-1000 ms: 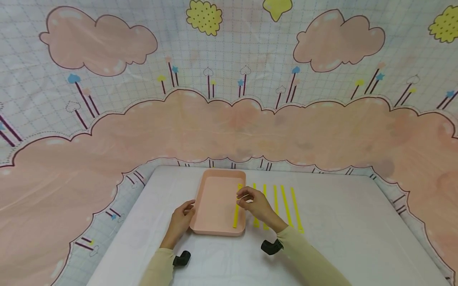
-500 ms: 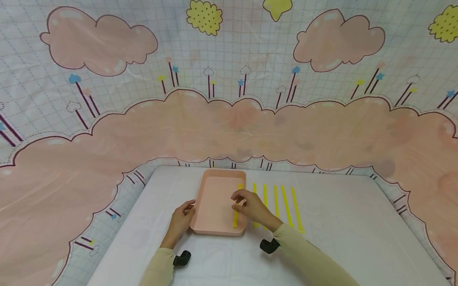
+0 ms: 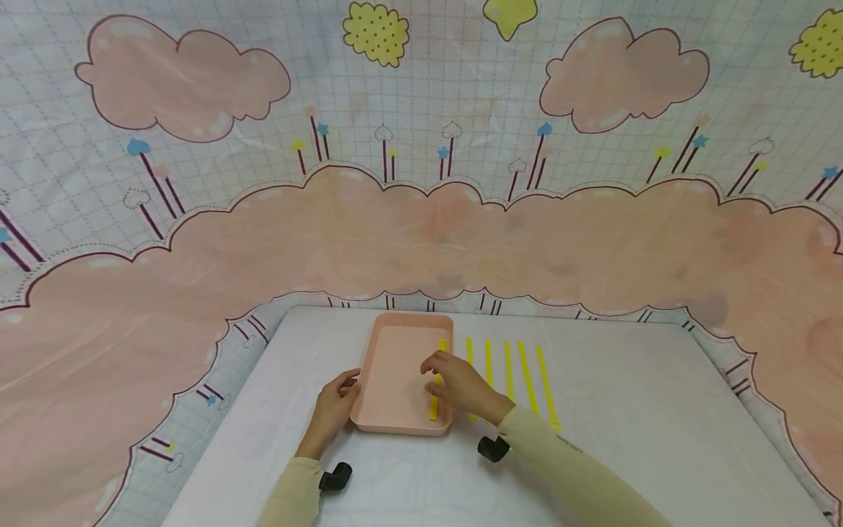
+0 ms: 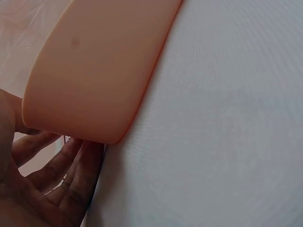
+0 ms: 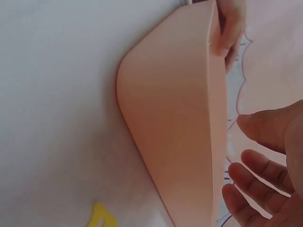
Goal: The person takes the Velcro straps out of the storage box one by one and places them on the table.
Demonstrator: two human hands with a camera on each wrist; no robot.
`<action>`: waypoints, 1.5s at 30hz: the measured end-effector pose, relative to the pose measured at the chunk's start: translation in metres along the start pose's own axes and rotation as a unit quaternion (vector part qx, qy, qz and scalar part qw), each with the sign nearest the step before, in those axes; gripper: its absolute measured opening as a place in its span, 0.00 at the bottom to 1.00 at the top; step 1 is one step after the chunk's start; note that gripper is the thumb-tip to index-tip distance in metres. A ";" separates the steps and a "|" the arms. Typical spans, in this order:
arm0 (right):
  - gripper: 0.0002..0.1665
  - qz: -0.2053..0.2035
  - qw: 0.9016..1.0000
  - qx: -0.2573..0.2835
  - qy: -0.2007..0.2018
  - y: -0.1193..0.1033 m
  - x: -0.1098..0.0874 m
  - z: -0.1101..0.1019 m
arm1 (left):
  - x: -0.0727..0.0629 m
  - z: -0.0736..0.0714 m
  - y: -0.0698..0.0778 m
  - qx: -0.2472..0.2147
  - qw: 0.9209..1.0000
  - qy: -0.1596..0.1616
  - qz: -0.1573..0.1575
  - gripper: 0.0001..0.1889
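Observation:
A shallow peach tray (image 3: 395, 380) lies on the white table. My left hand (image 3: 334, 406) holds its left side, with fingers against the wall and the thumb up at the rim in the left wrist view. One flat yellow strip (image 3: 433, 410) lies lengthwise along the tray's right side. My right hand (image 3: 461, 384) is above that strip and hides its middle. Its fingers are loosely bent and spread, with nothing between them, as the right wrist view shows too. To the right of the tray, several more yellow strips (image 3: 525, 373) form a row on the table, partly hidden by my right arm.
The white table (image 3: 632, 410) extends well to the right of the strips. A black wrist camera (image 3: 336, 477) is on my left wrist and another black camera (image 3: 492, 449) on my right. Behind stands a patterned cloth backdrop (image 3: 421, 241) with peach clouds.
My right hand has shifted a little to the left and slightly down over the tray, its fingers moving past the strip. The left hand, tray and strips stay as they were.

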State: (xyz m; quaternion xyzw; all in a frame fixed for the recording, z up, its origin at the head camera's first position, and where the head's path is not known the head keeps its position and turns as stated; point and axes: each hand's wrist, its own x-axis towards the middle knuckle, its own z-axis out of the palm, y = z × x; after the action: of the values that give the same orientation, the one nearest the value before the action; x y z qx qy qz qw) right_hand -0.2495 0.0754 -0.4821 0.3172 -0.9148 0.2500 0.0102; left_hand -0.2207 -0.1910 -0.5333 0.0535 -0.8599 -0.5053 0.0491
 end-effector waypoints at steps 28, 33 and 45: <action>0.08 -0.055 0.959 -0.278 -0.025 -0.001 0.016 0.013 | 0.000 -0.001 0.002 -0.007 1.000 0.003 0.001 0.19; 0.09 -0.051 0.948 -0.312 -0.030 -0.002 0.017 0.014 | 0.000 0.000 0.002 -0.009 1.000 0.003 0.003 0.19; 0.08 -0.053 0.948 -0.313 -0.035 0.002 0.021 0.018 | 0.000 0.000 0.003 -0.005 1.000 0.001 0.006 0.19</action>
State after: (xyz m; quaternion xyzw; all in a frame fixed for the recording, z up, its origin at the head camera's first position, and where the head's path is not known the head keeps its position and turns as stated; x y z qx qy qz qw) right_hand -0.2645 0.0563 -0.4952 0.3546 -0.9287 -0.0608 0.0902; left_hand -0.2208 -0.1901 -0.5308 0.0489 -0.8575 -0.5093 0.0535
